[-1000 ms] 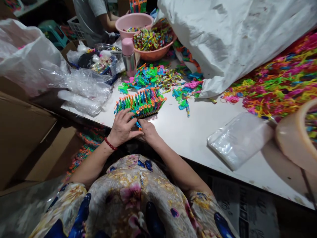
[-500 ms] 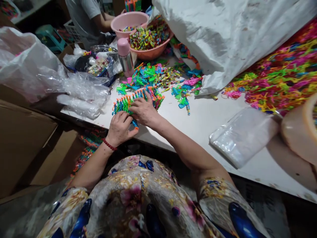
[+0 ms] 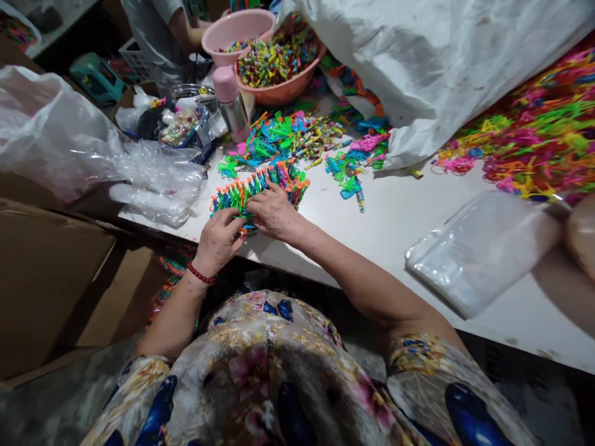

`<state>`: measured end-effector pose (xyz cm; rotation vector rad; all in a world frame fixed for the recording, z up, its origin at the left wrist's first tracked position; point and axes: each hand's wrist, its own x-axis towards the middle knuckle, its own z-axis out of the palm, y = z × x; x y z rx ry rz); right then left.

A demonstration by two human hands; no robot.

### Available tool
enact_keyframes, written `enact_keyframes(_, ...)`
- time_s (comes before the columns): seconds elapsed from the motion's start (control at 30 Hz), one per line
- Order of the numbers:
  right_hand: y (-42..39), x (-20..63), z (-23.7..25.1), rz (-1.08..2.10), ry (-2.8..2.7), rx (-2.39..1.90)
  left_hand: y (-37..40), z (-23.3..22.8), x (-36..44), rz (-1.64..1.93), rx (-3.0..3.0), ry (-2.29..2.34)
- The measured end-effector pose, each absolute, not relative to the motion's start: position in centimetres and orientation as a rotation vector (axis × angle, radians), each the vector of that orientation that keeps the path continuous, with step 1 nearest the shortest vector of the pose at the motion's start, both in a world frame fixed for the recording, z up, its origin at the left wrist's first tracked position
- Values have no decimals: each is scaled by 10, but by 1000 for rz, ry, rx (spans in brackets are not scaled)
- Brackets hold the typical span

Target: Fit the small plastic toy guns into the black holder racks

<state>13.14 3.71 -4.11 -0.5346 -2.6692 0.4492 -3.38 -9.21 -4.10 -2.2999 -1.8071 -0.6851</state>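
Observation:
A tight row of small bright plastic toys (image 3: 260,184), green, blue and orange, lies near the front edge of the white table (image 3: 400,223). My left hand (image 3: 218,238), with a red bead bracelet at the wrist, presses against the near left end of the row. My right hand (image 3: 275,212) rests on the near side of the same row, fingers bent over the toys. Both hands grip the row together.
Loose toys (image 3: 288,139) are scattered behind the row. Behind them stand a pink-capped flask (image 3: 231,104) and two pink basins (image 3: 274,65); another person's arm is there. A big white sack (image 3: 427,56), a heap of colourful pieces (image 3: 534,142), clear bags (image 3: 478,248) right, plastic sheets (image 3: 153,179) and cardboard boxes (image 3: 41,272) left.
My right hand moved from the table's front edge up onto the row of toys. My left hand shifted slightly up along the row's left end. The view tilted a little.

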Motion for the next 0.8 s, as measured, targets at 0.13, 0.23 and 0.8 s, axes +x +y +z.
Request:
enact_keyframes(0.13,30,149,-39,526,-2477,-464,-92,-41,-41,-790,-2369,-1730)
enact_keyframes(0.23,10,174,-35,508,-2338,-596,-94,-36,-45,-884,-2396,-1591)
enact_keyframes(0.8,-57,220,-109,1027,-2203,-780,-113,-46,22,-947,-2690,-1375)
